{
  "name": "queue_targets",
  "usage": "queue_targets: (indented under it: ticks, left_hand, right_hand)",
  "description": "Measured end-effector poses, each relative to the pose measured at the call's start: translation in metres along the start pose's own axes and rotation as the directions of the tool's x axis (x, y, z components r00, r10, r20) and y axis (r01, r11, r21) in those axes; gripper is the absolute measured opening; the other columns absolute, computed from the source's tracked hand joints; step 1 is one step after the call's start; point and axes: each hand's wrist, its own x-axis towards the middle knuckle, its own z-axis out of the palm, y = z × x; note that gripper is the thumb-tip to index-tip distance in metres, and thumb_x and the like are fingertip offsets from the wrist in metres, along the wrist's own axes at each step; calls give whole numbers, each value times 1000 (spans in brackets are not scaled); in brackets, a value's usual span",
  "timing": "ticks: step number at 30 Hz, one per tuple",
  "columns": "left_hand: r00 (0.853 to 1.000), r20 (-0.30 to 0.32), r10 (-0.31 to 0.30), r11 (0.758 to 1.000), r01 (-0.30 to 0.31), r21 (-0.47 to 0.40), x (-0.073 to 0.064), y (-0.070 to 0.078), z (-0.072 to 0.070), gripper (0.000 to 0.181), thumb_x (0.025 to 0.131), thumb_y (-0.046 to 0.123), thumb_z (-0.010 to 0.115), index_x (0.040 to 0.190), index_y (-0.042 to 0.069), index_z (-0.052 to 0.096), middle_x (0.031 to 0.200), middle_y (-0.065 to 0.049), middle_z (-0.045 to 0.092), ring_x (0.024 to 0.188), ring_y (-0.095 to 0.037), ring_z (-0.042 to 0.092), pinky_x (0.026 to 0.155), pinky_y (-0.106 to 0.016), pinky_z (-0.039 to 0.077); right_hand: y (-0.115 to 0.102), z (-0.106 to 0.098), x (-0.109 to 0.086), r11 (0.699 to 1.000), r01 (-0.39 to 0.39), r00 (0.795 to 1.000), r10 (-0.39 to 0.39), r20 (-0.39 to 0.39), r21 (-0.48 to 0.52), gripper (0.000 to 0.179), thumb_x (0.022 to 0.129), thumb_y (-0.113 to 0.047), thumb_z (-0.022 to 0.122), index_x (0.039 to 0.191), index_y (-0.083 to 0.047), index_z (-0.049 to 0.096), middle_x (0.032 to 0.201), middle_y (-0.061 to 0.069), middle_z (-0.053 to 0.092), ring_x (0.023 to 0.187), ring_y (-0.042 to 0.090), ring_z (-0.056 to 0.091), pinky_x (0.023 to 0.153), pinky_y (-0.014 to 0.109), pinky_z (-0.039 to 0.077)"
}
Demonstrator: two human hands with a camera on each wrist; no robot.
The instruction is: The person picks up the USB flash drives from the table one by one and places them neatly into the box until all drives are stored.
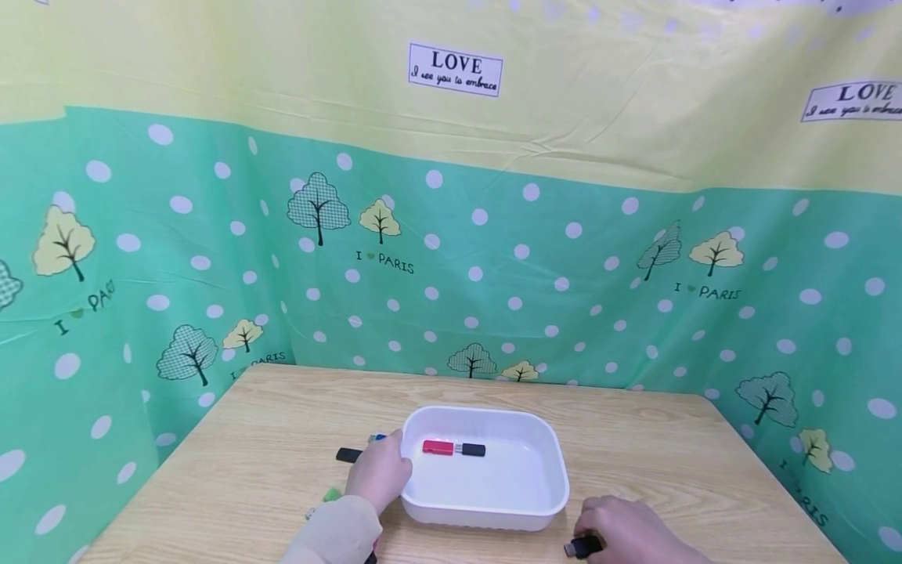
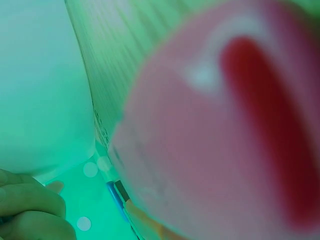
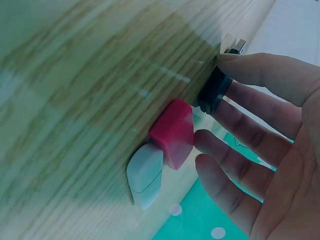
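Pinching a black USB stick (image 1: 582,547), my right hand (image 1: 629,529) sits just beside the white tray (image 1: 486,518) on the tabletop (image 1: 310,403); my left hand (image 1: 379,471) is at the tray's left rim, its grip uncertain. Inside lie a red stick (image 1: 438,448) and a dark stick (image 1: 474,450); a pink block (image 3: 172,137) and white block (image 3: 145,176) lie near my right fingers.

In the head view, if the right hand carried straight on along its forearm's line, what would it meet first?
Probably the white tray at its near right corner, which lies just beyond the right hand and its black USB stick. Depth is unclear, so it might pass above.
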Motion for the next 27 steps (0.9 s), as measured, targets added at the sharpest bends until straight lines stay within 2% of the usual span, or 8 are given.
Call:
queue_targets:
  ticks: [13, 27]
  left_hand:
    - [1000, -1, 0, 1000, 0, -9, 0, 0, 0, 50, 91, 5, 59, 140, -1, 51, 127, -22, 65, 100, -31, 70, 83, -46, 60]
    - [1000, -4, 6, 1000, -6, 0, -1, 1, -1, 50, 90, 5, 59, 139, -2, 52, 124, -22, 66, 95, -28, 71, 79, -44, 60]
  right_hand:
    - [1, 1, 1, 1000, -17, 1000, 17, 10, 1, 15, 69, -16, 80, 81, -23, 76, 75, -18, 56, 65, 1, 48, 57, 26, 45]
    - [-2, 0, 3, 1000, -17, 1000, 17, 14, -20, 12, 71, -16, 80, 81, -21, 76, 75, -19, 55, 65, 2, 47, 58, 24, 44]
